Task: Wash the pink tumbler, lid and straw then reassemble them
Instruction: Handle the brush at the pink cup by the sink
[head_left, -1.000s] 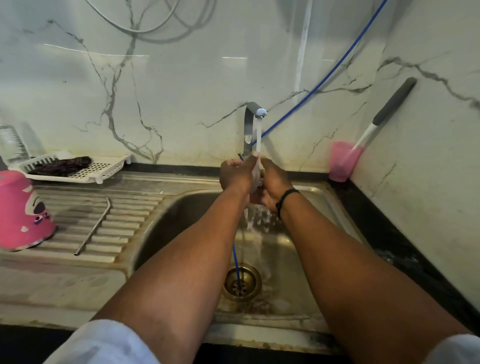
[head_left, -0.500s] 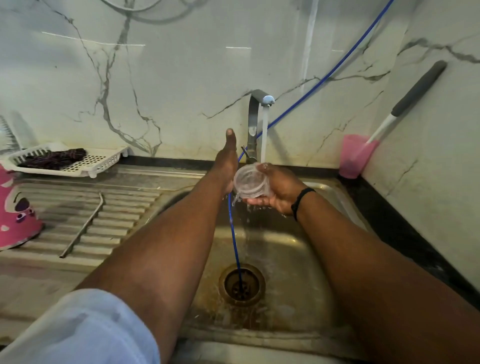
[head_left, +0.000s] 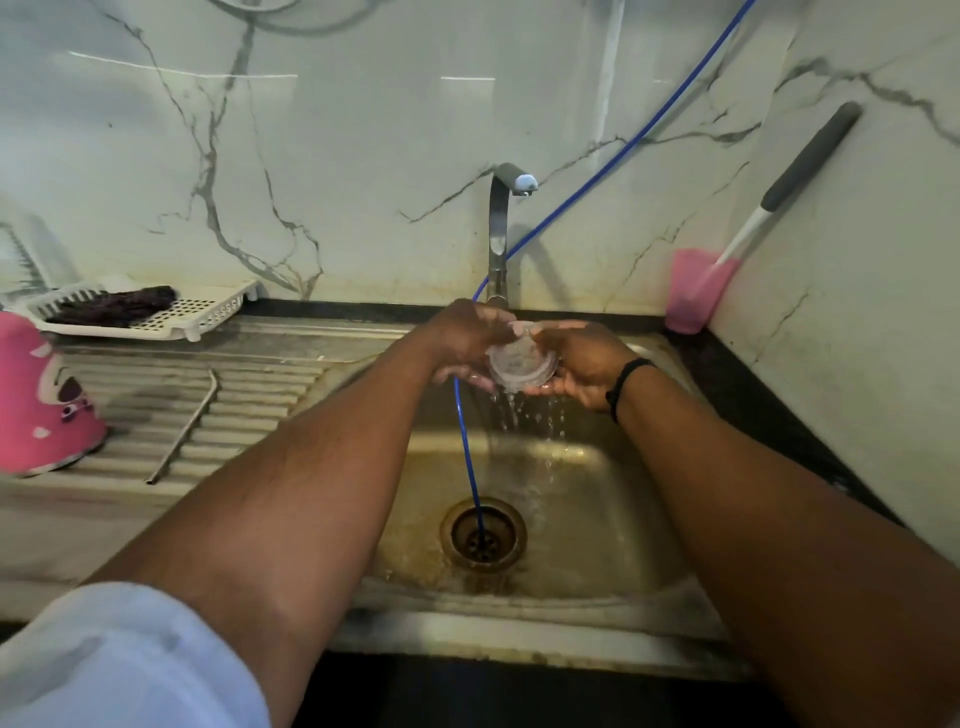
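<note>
While water drips from it into the sink, the clear lid sits between both hands just below the tap, at about twelve o'clock from the drain. The left hand curls over the lid's nine o'clock edge and the right hand cups it from three o'clock, so both are closed around it, not spread wide. No stream shows at the spout, so this looks like the tail of the rinse. To do it well, I would turn the lid by its rim, tilt it so the underside sheds water, and keep a firm hold, since wet plastic is likely slippery.

Well apart at nine o'clock, the pink tumbler stands upside down on the ribbed steel drainboard, with the metal straw lying along the ridges beside it. A white basket holding a dark cloth sits at ten o'clock against the marble wall. A pink cup with a long-handled brush stands at two o'clock in the corner, and a blue hose runs down into the drain.
</note>
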